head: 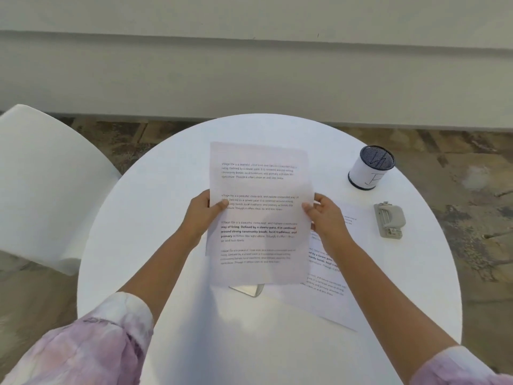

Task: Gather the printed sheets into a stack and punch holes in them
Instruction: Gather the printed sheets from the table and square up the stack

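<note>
Over the round white table [166,190] I hold the printed sheets [258,212] up, my left hand [201,215] and right hand [326,218] each pinching a side edge. Another sheet [330,295] lies right of them; beyond it, the hole punch [388,219] and a mesh cup [370,167], contents unclear.

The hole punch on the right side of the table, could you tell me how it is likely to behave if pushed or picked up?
The hole punch looks like grey metal, so probably stiff and heavy for its size. It sits flat and low on the table, so a push should slide it, not tip or roll it. Its raised lever may give when pressed, so gripping the base seems safer.
</note>
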Demonstrator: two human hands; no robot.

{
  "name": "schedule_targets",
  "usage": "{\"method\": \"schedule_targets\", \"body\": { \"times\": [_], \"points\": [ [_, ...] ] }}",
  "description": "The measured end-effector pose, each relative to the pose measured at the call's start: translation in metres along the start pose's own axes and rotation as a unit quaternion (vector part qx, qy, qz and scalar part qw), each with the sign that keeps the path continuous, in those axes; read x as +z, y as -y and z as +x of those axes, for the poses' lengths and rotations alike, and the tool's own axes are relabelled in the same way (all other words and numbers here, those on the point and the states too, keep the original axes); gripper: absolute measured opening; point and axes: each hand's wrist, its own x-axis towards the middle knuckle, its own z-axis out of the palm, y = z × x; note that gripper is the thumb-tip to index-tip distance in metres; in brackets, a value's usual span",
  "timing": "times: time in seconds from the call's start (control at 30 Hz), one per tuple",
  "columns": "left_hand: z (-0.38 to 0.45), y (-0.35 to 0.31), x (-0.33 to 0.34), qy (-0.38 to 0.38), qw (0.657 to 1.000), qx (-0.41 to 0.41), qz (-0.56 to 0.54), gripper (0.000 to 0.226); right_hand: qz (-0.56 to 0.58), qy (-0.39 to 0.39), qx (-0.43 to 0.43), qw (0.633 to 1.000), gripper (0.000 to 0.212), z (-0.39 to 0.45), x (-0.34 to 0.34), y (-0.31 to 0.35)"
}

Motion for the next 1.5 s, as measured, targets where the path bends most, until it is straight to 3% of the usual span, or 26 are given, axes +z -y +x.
{"method": "schedule_targets", "body": {
  "times": [0.2, 0.4, 0.83, 1.07, 1.2, 1.33, 1.5],
  "points": [
    [-0.016, -0.043, -0.002, -0.088, 0.992, 0.096, -0.007, 0.018, -0.014, -0.010, -0.093, 0.996, 0.019, -0.011, 0.007, 0.038],
    [-0.036, -0.050, -0.002, -0.092, 0.986, 0.136, -0.025, 0.009, -0.002, -0.004, -0.154, 0.988, 0.019, -0.029, 0.005, 0.043],
    [-0.046, 0.005, 0.030, -0.042, 0.997, 0.060, -0.004, 0.028, -0.122, -0.003, -0.091, 0.988, 0.035, -0.038, 0.002, -0.011],
    [-0.038, 0.004, 0.058, -0.093, 0.993, 0.060, 0.029, 0.015, -0.129, -0.088, -0.119, 0.981, 0.010, -0.036, -0.025, -0.014],
    [-0.036, 0.010, 0.086, -0.048, 0.989, 0.034, 0.132, 0.022, -0.177, -0.125, -0.094, 0.972, 0.011, -0.043, -0.050, -0.025],
    [-0.042, 0.022, 0.112, -0.015, 0.974, -0.012, 0.227, 0.021, -0.191, -0.156, -0.002, 0.969, 0.014, -0.048, -0.074, -0.052],
    [-0.058, 0.043, 0.141, 0.092, 0.950, -0.051, 0.295, 0.021, -0.243, -0.140, 0.060, 0.958, 0.021, -0.059, -0.085, -0.087]
  ]
}}
